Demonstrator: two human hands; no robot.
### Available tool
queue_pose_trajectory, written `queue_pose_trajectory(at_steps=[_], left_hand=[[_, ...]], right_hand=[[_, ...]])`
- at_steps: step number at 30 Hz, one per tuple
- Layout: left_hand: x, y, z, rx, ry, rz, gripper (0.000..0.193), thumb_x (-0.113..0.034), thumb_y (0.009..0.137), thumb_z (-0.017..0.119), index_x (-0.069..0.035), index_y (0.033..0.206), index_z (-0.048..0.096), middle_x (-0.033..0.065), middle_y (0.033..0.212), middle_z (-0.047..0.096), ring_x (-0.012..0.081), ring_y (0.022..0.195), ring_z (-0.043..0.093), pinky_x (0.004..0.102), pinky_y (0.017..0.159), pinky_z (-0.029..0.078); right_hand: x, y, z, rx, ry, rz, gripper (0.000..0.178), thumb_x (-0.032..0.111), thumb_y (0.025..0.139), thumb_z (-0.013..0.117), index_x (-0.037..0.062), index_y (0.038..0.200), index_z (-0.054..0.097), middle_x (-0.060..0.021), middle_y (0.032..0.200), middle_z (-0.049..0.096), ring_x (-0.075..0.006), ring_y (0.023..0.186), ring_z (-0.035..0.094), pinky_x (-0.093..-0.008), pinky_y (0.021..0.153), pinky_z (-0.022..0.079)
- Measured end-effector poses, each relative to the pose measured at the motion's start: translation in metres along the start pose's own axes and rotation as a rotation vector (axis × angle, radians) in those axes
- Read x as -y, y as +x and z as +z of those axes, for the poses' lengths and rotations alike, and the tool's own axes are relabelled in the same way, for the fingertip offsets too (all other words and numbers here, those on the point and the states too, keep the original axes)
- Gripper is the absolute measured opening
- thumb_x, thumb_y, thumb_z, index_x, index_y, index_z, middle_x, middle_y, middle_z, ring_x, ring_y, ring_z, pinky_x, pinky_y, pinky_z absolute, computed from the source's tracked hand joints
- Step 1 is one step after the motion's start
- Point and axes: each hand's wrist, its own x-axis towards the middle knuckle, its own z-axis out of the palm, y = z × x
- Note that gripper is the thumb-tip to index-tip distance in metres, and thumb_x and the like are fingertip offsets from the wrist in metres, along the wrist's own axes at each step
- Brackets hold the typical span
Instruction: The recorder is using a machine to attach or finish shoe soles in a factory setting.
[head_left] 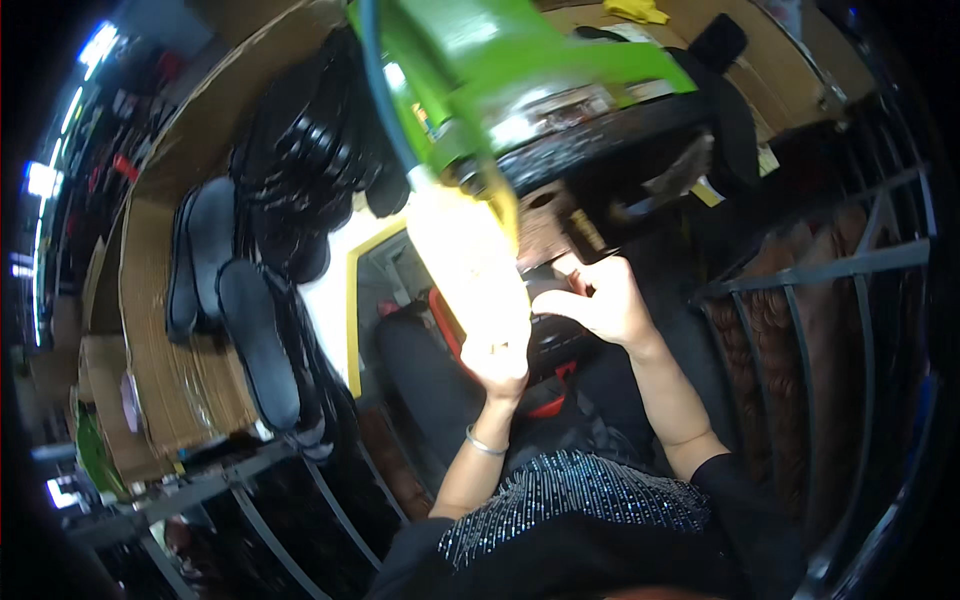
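My left hand [497,368] reaches up into a strong white glare below the green machine [560,50]; its fingers are washed out, so I cannot tell what they hold. A bracelet circles that wrist. My right hand [612,305] is beside it, on the right, thumb pointing left and fingers curled. They close round something dark, partly hidden between the two hands, whose kind I cannot make out. Just above the right hand is the machine's dark lower edge [600,130], blurred, with a brownish metal part [545,225] under it.
On the left a cardboard box [155,360] holds black footwear with grey soles [260,340] and shiny black pieces [310,150]. Metal racks [830,265] stand on both sides, the right one with brown items [775,330]. A blue hose [377,80] runs down beside the machine.
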Motion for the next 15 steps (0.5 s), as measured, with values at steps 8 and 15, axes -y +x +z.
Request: queue_pose_trajectory(at_steps=[8,15], left_hand=[[-0.097,0.052,-0.133,-0.279,1.217,0.387,0.027,-0.005,0.073,0.068,0.002,0.098,0.062,0.0141,0.100,0.060,0.0313,0.098,0.054,0.0415,0.091,0.040],[-0.047,0.037,-0.241,-0.163,1.615,-0.253,0.071,-0.031,0.069,0.072,-0.016,0.132,0.046,0.0151,0.138,0.040,0.0377,0.126,0.037,0.0495,0.102,0.032]], right_hand=[[0.077,-0.077,-0.149,-0.562,-0.456,-0.874,0.024,0.000,0.068,0.072,-0.0015,0.090,0.063,-0.0168,0.085,0.066,-0.0263,0.080,0.064,-0.0340,0.069,0.052],[-0.056,-0.004,-0.275,-0.738,-0.880,-0.442,0.024,-0.003,0.070,0.068,-0.0007,0.093,0.062,-0.0125,0.104,0.066,-0.0267,0.102,0.061,-0.0341,0.088,0.047]])
